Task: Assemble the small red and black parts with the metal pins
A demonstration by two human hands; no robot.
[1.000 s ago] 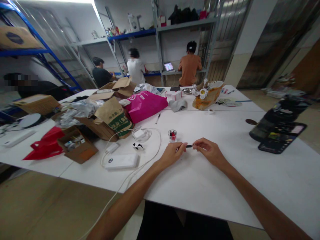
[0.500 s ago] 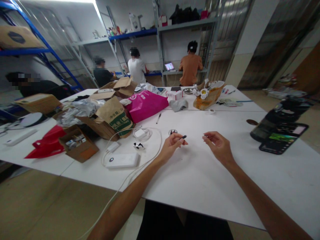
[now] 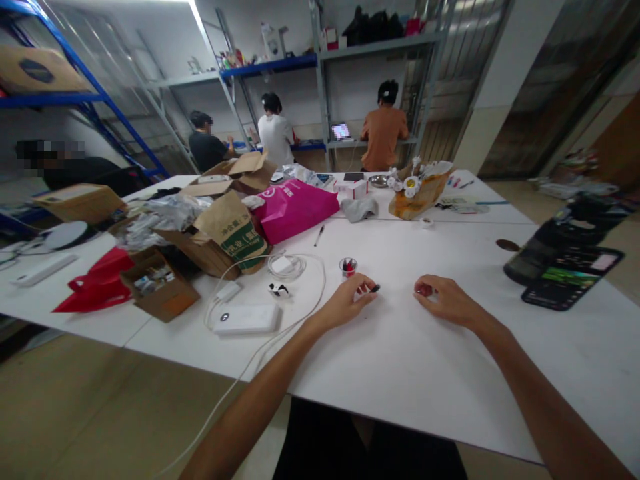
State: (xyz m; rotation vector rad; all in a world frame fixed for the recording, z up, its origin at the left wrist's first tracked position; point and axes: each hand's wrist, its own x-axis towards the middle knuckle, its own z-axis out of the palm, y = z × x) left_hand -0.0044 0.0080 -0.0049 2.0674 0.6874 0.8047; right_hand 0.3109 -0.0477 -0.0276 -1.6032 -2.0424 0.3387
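Observation:
My left hand [image 3: 351,301] is closed in a pinch just above the white table [image 3: 380,373]. A small black piece [image 3: 375,289] sticks out from its fingertips; it looks like a pen cap, though it is too small to be sure. Directly behind that hand stands a small clear cup [image 3: 348,268] with red and black pieces in it. To the right, apart from the left hand, my right hand [image 3: 443,299] is low over the table with thumb and fingers pressed together. Whatever lies between those fingertips is hidden from view.
A white cable [image 3: 320,293], a white power bank [image 3: 247,320] and a pen [image 3: 319,236] lie left of the hands. Boxes, a pink bag [image 3: 295,210] and a red bag [image 3: 100,283] crowd further left. A phone [image 3: 573,277] leans at the right.
Both hands have come down and nearer the table, the right one also slightly rightward. The clear cup, partly covered by the left hand before, now shows more fully.

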